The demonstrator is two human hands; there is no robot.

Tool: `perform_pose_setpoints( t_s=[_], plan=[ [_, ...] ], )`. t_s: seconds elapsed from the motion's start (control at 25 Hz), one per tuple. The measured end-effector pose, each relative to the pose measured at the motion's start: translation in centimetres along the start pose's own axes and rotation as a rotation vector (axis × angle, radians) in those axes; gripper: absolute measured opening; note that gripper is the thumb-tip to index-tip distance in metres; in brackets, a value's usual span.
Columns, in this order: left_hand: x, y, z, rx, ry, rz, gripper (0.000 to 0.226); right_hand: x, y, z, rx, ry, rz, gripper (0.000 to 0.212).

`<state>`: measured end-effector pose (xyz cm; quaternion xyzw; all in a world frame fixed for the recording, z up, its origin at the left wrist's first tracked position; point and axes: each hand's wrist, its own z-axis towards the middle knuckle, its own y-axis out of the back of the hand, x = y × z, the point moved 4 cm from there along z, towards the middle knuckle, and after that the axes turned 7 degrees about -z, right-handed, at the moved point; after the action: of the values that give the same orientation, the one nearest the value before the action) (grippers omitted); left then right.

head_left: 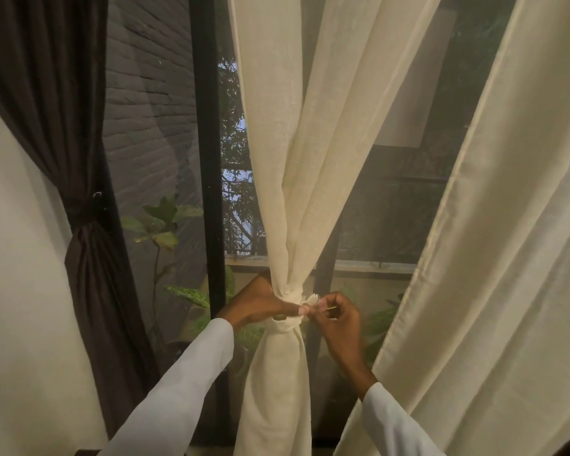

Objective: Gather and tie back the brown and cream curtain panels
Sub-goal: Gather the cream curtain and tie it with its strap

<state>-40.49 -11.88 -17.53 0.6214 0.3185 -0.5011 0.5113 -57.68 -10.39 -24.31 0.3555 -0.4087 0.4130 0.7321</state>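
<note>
A cream curtain panel hangs in the middle, gathered into a narrow waist by a cream tie band. My left hand wraps around the gathered waist from the left, thumb pressed on the band. My right hand pinches the frayed end of the tie just right of the knot. At the left, a brown curtain panel hangs gathered and bound at its waist by a dark tie. A second cream panel hangs loose on the right.
Behind the curtains stands a window with black frame bars, a grey brick wall and leafy plants outside. A white wall fills the lower left. A sill ledge crosses behind the knot.
</note>
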Motion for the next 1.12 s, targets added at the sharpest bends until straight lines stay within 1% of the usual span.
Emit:
perform_pose_setpoints(
  t_s=[0.08,0.12,0.24,0.28,0.32,0.4,0.48,0.56,0.6,0.68,0.72,0.76,0.88,0.96,1.04,1.08,1.12],
  plan=[
    [-0.1,0.0,0.1,-0.056,-0.031,-0.004,0.045,0.8,-0.3,-1.5,-0.017,0.105,-0.023,0.011],
    [0.0,-0.1,0.2,-0.095,-0.053,-0.012,0.041,1.4,-0.6,-2.3,0.011,0.142,-0.016,0.014],
    [0.1,-0.5,0.3,-0.162,-0.098,-0.056,0.035,1.4,-1.9,-3.7,0.157,0.126,0.023,0.041],
    [0.2,-0.7,0.4,-0.155,-0.1,-0.063,0.036,1.0,-2.3,-3.9,0.177,0.114,-0.001,0.049],
    [0.2,-0.9,0.4,-0.135,-0.097,-0.059,0.038,0.8,-2.5,-3.8,0.176,0.108,-0.029,0.051],
    [-0.2,-1.4,0.0,-0.06,-0.079,-0.075,0.038,1.0,-2.7,-3.5,0.131,0.079,-0.031,0.041],
    [-0.6,-1.7,-0.5,0.053,-0.103,-0.061,0.038,1.6,-2.6,-2.7,0.131,0.061,0.047,0.03],
    [-0.4,-1.2,-0.7,0.131,-0.102,0.005,0.055,2.0,-2.6,-2.0,0.197,0.074,0.141,0.027],
    [0.0,-0.7,-0.6,0.148,-0.082,0.037,0.067,1.9,-2.6,-1.6,0.229,0.073,0.165,0.029],
    [0.5,0.2,-0.9,0.144,-0.044,0.103,0.082,1.7,-2.6,-0.9,0.288,0.055,0.189,0.032],
    [0.9,0.5,-1.0,0.13,-0.037,0.14,0.084,1.5,-2.5,-0.7,0.317,0.047,0.189,0.033],
    [1.1,0.7,-1.1,0.1,-0.032,0.159,0.081,1.4,-2.4,-0.5,0.343,0.048,0.172,0.034],
    [1.1,0.8,-2.3,0.024,-0.029,0.172,0.051,1.1,-1.9,-0.3,0.481,0.056,0.165,0.03],
    [1.3,0.9,-2.8,0.009,-0.031,0.164,0.039,1.5,-1.6,-0.4,0.593,0.048,0.136,0.029],
    [1.0,0.7,-3.4,-0.046,-0.056,0.108,0.038,1.4,-1.1,-0.8,0.655,0.066,0.047,0.044],
    [1.2,0.6,-3.6,-0.064,-0.071,0.051,0.045,0.8,-0.9,-1.0,0.673,0.065,0.01,0.054],
    [1.5,0.4,-3.7,-0.074,-0.081,-0.035,0.056,0.2,-0.3,-1.3,0.674,0.035,-0.035,0.063]
  ],
)
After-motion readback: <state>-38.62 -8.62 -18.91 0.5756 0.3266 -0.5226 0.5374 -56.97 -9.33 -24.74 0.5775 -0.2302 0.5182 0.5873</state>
